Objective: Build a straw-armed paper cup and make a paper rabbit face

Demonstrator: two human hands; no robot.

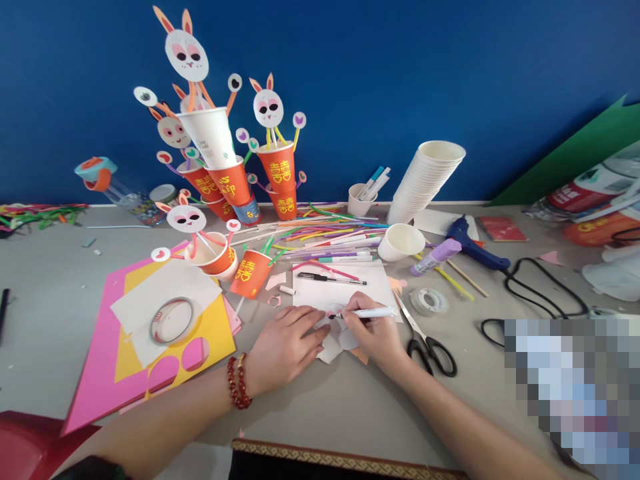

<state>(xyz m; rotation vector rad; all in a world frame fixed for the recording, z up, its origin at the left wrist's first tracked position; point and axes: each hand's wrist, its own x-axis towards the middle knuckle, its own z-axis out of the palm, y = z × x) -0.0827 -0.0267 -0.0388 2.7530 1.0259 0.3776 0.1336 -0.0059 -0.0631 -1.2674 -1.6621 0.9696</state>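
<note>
My right hand (374, 343) grips a white marker (376, 312), its dark tip on a small white paper piece (342, 323) that carries a dark spot and some pink. Stretched fingers of my left hand (287, 347) lie flat at the piece's left edge, partly covering it. Beneath and behind is a white paper sheet (375, 283), on which a black pen (331, 278) and a pink pipe cleaner (327, 268) rest. To the right of my right hand are black-handled scissors (425, 337). Small paper scraps lie around the fingertips.
Rabbit figures in paper cups (277, 167) stand at the back left. Pink and yellow sheets with a tape roll (173, 321) lie left. Behind are pipe cleaners (320, 233) and stacked white cups (427, 180). Right are a glue stick (436, 257), clear tape (429, 302) and a glue gun (475, 247).
</note>
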